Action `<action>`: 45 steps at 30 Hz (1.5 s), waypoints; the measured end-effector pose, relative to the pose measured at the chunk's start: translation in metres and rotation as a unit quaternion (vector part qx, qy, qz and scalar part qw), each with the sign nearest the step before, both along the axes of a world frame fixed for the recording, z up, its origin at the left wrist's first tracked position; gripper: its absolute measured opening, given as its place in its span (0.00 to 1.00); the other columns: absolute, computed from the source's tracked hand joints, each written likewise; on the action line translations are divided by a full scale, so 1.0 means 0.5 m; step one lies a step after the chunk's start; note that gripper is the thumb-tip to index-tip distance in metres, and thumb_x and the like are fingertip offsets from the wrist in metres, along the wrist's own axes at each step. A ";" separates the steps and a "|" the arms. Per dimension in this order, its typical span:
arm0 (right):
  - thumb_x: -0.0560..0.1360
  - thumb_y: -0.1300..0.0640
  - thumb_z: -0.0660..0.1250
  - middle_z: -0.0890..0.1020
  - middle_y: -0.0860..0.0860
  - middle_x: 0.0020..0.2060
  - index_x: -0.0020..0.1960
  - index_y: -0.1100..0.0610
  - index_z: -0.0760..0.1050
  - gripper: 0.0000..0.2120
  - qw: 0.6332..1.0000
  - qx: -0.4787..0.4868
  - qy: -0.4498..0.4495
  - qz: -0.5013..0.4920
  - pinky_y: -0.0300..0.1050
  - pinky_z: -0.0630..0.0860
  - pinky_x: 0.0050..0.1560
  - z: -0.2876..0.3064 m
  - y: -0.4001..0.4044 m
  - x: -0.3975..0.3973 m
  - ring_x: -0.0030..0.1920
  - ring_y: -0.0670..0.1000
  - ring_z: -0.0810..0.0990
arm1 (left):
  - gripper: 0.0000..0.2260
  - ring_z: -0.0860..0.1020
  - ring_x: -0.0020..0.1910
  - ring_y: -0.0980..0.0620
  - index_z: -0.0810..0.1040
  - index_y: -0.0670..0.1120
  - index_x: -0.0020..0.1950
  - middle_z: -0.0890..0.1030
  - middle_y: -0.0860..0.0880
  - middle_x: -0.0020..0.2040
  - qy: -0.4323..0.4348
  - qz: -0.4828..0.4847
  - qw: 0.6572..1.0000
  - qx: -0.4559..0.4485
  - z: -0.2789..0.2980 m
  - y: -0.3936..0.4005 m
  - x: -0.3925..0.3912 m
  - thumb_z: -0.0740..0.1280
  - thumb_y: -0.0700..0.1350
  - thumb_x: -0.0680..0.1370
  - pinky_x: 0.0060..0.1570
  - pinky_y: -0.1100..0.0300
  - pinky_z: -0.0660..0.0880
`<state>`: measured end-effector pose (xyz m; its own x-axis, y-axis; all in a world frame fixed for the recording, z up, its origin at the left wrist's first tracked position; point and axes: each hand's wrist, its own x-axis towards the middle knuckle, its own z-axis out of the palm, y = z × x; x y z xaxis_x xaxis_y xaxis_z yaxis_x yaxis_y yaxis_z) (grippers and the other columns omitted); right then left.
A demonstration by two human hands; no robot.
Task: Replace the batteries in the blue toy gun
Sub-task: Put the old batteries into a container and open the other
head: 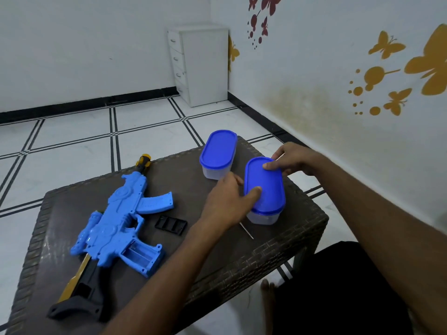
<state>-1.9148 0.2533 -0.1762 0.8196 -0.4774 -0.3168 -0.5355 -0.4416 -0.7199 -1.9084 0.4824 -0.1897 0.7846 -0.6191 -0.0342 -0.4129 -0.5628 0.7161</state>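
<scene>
Left hand and near container hide the screwdriver's handle.

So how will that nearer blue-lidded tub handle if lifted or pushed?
The nearer tub looks like thin clear plastic, so probably light. Its smooth lid may be slippery under the left hand and right hand. It is tall and narrow, so a sideways push might tip it.

the toy gun is bright blue with a black and yellow stock and a yellow-black muzzle. the battery cover is black. both containers have blue lids over clear bodies. the table is dark brown woven-pattern. the floor is white with black grid lines. the wall is white with yellow and maroon butterflies. the drawer unit is white.
</scene>
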 end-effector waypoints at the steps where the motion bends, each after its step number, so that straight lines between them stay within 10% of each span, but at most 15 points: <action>1: 0.70 0.57 0.77 0.81 0.62 0.43 0.54 0.71 0.77 0.21 1.000 0.008 0.014 0.003 0.44 0.81 0.41 0.004 -0.003 -0.001 0.42 0.56 0.81 | 0.25 0.75 0.53 0.51 0.69 0.46 0.62 0.74 0.49 0.58 -0.005 -0.009 1.000 -0.003 -0.003 -0.017 -0.003 0.66 0.61 0.74 0.51 0.54 0.76; 7: 0.69 0.54 0.78 0.80 0.61 0.41 0.57 0.70 0.74 0.26 0.998 -0.041 0.052 -0.005 0.46 0.82 0.40 -0.001 0.002 0.013 0.34 0.53 0.80 | 0.58 0.61 0.73 0.42 0.42 0.40 0.78 0.54 0.40 0.77 0.043 -0.001 0.998 0.050 -0.047 -0.117 -0.023 0.71 0.68 0.65 0.67 0.47 0.68; 19: 0.68 0.45 0.77 0.77 0.56 0.40 0.49 0.63 0.72 0.25 0.968 -0.236 0.090 0.016 0.48 0.74 0.44 0.015 0.019 0.019 0.41 0.54 0.76 | 0.58 0.62 0.72 0.42 0.41 0.40 0.78 0.57 0.41 0.76 0.046 0.045 0.997 0.052 -0.047 -0.137 -0.029 0.75 0.62 0.65 0.65 0.47 0.70; 30: 0.70 0.55 0.76 0.76 0.56 0.32 0.35 0.62 0.71 0.17 0.996 -0.035 -0.045 -0.063 0.51 0.82 0.46 0.023 0.020 -0.013 0.35 0.55 0.79 | 0.60 0.57 0.74 0.39 0.39 0.39 0.77 0.53 0.40 0.76 0.025 0.053 0.997 0.058 -0.043 -0.138 -0.041 0.74 0.64 0.65 0.68 0.43 0.65; 39: 0.83 0.54 0.55 0.82 0.60 0.43 0.51 0.64 0.75 0.16 0.975 0.131 -0.105 -0.145 0.42 0.79 0.35 0.013 0.024 -0.047 0.38 0.53 0.82 | 0.52 0.57 0.74 0.40 0.40 0.40 0.78 0.53 0.42 0.77 0.049 0.017 0.998 0.023 -0.043 -0.126 -0.027 0.71 0.61 0.70 0.68 0.46 0.66; 45: 0.77 0.63 0.62 0.80 0.57 0.39 0.53 0.65 0.76 0.08 0.973 0.134 -0.108 -0.151 0.43 0.80 0.36 0.027 0.039 -0.050 0.36 0.51 0.80 | 0.59 0.61 0.72 0.40 0.39 0.40 0.77 0.53 0.40 0.76 -0.005 0.018 0.997 0.076 -0.039 -0.127 -0.039 0.69 0.70 0.65 0.66 0.44 0.67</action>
